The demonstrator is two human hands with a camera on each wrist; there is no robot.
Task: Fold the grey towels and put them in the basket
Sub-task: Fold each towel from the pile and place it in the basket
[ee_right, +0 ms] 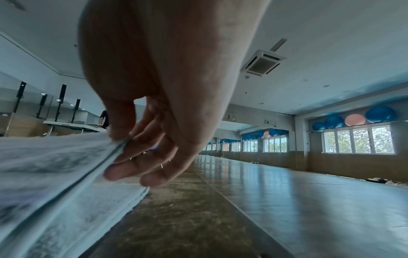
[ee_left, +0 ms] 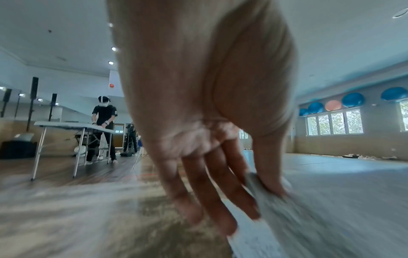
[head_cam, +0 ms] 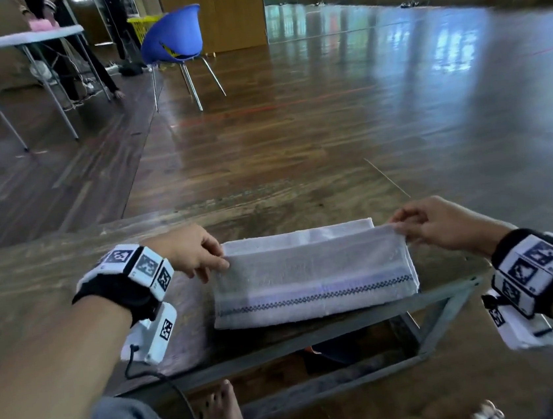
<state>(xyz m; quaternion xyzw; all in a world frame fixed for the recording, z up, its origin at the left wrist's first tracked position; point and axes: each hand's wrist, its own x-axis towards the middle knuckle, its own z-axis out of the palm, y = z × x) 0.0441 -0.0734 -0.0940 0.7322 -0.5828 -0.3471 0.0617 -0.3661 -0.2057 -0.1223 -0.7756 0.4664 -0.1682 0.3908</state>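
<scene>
The grey towel (head_cam: 311, 274) lies on the low wooden surface (head_cam: 68, 267), stretched between the two hands, its near edge just short of the surface's near rim. The left hand (head_cam: 190, 250) has its grip closed on the towel's upper layer at the towel's far-left corner, thumb (ee_left: 268, 167) pressed over the cloth (ee_left: 264, 193) and the other fingers (ee_left: 220, 192) reaching down beside it. The right hand (head_cam: 438, 222) has its grip pinched on the same layer at the towel's far-right corner; from the right wrist view the thumb (ee_right: 120, 118) sits on top of the fabric (ee_right: 55, 162) and the fingers (ee_right: 137, 165) curl beneath it. That pinched edge is raised slightly above the rest of the towel, and a strip of the lower layer shows beyond it on the far side. The towel is folded into a long band of several layers, pale grey with a lighter stripe and a dark chequered line running lengthwise near its near edge. Well beyond the towel, across the wooden floor (head_cam: 360, 113), stands a blue chair (head_cam: 176, 38), with a white folding table (head_cam: 7, 40) to the chair's left.
</scene>
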